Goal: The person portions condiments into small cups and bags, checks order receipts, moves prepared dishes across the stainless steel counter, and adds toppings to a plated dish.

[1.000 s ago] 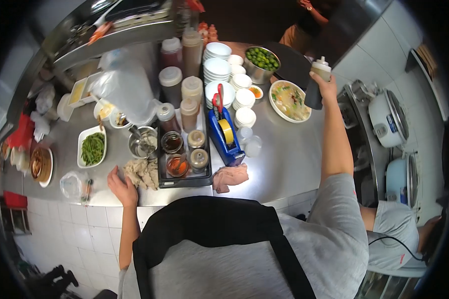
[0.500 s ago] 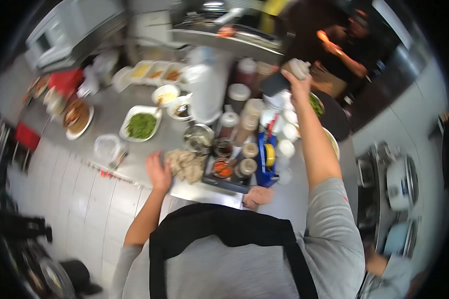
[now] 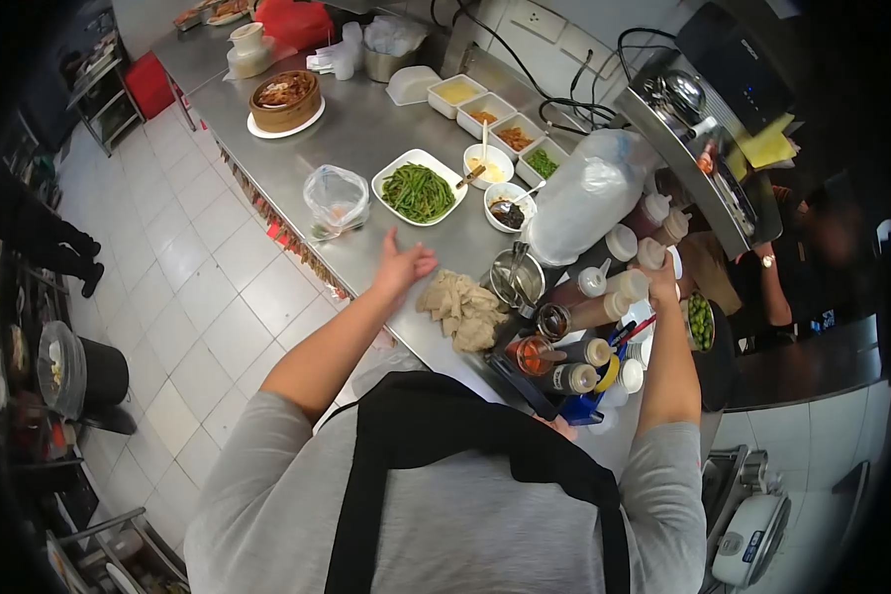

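Observation:
My left hand hovers over the steel counter edge with its fingers spread, holding nothing. Nearest to it are a white dish of green beans and a crumpled beige cloth. At the right, my right hand is closed around a squeeze bottle with a pale cap; its body is mostly hidden. Beside that hand stand several other squeeze bottles, a large clear plastic bag, and a black tray of sauce jars. A metal bowl with a utensil sits near the cloth.
White containers of chopped toppings line the counter's back. Two small bowls hold spoons. A bamboo steamer rests on a plate at the far left. A knotted plastic bag lies near the front edge. Another person's forearm shows at right.
The view has turned, shifting the counter. My right hand has lowered the bottle from above the counter to among the other bottles. My left hand has moved off the counter beside the cloth, fingers spread.

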A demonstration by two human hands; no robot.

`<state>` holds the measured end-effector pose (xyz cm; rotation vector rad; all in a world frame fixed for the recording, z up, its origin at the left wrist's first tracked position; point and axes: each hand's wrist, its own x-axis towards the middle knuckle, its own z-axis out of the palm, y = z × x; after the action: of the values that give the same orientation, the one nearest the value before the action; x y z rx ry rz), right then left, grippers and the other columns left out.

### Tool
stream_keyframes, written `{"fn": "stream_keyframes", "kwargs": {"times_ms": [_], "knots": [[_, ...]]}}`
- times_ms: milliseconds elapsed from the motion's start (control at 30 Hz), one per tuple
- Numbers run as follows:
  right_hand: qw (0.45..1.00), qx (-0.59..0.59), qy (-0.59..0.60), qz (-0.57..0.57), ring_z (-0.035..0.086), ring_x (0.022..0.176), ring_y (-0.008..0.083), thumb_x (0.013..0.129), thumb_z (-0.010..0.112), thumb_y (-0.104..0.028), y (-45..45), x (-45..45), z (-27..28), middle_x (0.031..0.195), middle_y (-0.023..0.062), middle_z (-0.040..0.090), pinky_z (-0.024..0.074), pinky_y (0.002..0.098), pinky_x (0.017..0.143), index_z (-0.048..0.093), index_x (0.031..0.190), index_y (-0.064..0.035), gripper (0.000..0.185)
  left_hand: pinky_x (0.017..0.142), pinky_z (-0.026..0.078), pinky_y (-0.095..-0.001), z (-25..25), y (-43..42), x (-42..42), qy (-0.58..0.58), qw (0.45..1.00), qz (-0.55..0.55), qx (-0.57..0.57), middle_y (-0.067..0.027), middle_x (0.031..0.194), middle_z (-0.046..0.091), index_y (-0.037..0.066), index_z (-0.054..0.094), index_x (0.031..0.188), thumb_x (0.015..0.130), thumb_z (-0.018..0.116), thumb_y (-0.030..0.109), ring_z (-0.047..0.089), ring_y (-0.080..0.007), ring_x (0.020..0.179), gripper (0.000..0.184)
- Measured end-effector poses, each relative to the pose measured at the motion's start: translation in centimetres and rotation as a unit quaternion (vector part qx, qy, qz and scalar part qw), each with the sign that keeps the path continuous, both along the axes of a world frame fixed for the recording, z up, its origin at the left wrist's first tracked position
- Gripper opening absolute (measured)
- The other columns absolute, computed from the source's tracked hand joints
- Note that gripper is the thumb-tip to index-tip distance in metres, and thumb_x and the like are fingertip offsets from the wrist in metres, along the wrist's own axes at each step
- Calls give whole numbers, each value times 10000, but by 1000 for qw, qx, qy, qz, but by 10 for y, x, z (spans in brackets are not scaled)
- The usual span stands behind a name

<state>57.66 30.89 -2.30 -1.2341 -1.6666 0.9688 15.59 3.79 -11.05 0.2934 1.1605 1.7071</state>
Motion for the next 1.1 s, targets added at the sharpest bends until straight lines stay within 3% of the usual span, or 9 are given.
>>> {"fn": "stream_keyframes", "kwargs": {"times_ms": [100, 233, 367, 467, 567, 667, 867, 967, 1100], "knots": [[999, 6, 8, 36, 551, 1005, 222, 614, 737, 5, 19, 29, -25, 1183, 136, 514, 460, 308, 832, 360, 1305, -62, 790, 709, 558, -340, 7, 32, -7, -56, 998, 24, 34, -212, 1037, 556, 164, 26, 1385, 904, 465, 59, 632, -270, 822, 659], [997, -5, -59, -46, 542, 907, 205, 688, 684, -1, -29, 25, 47, 1228, 127, 444, 451, 299, 746, 373, 1326, -129, 721, 663, 575, -360, -9, 63, -18, -81, 993, 67, 57, -199, 1062, 534, 191, 5, 1390, 866, 439, -9, 634, -270, 787, 708], [989, 117, 77, -55, 547, 880, 104, 835, 601, -44, -87, 32, 95, 1093, 73, 560, 456, 221, 708, 430, 1283, -89, 481, 646, 579, -355, 2, 68, -20, -62, 993, 101, 29, -235, 1039, 556, 162, 130, 1317, 849, 418, -19, 643, -304, 780, 578], [985, 125, 109, -43, 571, 807, 99, 846, 586, -45, -165, 12, 136, 985, 64, 599, 460, 214, 695, 466, 1220, -20, 393, 635, 586, -358, 33, 42, -20, -44, 998, 33, 25, -201, 1062, 540, 133, 141, 1326, 841, 416, -25, 642, -285, 788, 579], [992, 84, 85, 34, 581, 761, 94, 848, 582, -46, -221, -3, 158, 907, 51, 615, 465, 212, 685, 552, 1094, -2, 252, 749, 570, -388, 80, 5, -37, -70, 991, -115, 27, -212, 1117, 543, 15, 347, 1214, 845, 460, 35, 641, -310, 863, 386], [989, 50, 109, 89, 591, 762, 76, 856, 601, -101, -250, -26, 177, 887, 32, 630, 480, 208, 639, 592, 1047, -30, 204, 752, 566, -382, 153, -39, -27, 60, 979, -197, -4, -235, 1126, 547, 27, 368, 1266, 826, 462, 99, 639, -323, 889, 456], [981, -23, 18, 190, 601, 750, 85, 921, 523, -200, -239, -47, 191, 981, 68, 611, 507, 214, 587, 507, 1217, -35, 340, 561, 579, -341, 235, -58, 19, 52, 880, -472, 17, -289, 933, 590, -36, 315, 1283, 756, 475, 98, 655, -321, 690, 567], [926, -188, 89, 314, 609, 736, 107, 953, 449, -320, -230, -32, 177, 1065, 85, 577, 522, 228, 555, 363, 1347, -62, 478, 552, 575, -345, 251, -56, 77, 43, 835, -549, 16, -300, 899, 595, -51, 295, 1289, 754, 483, 107, 655, -320, 683, 589], [909, -241, 178, 290, 488, 1158, 183, 885, 520, -159, -250, 22, 150, 1240, 135, 519, 391, 318, 985, 439, 1288, 20, 449, 566, 574, -367, 246, -40, 147, -2, 756, -654, 27, -304, 944, 592, -44, 260, 1318, 794, 495, 128, 658, -324, 700, 599]]}}
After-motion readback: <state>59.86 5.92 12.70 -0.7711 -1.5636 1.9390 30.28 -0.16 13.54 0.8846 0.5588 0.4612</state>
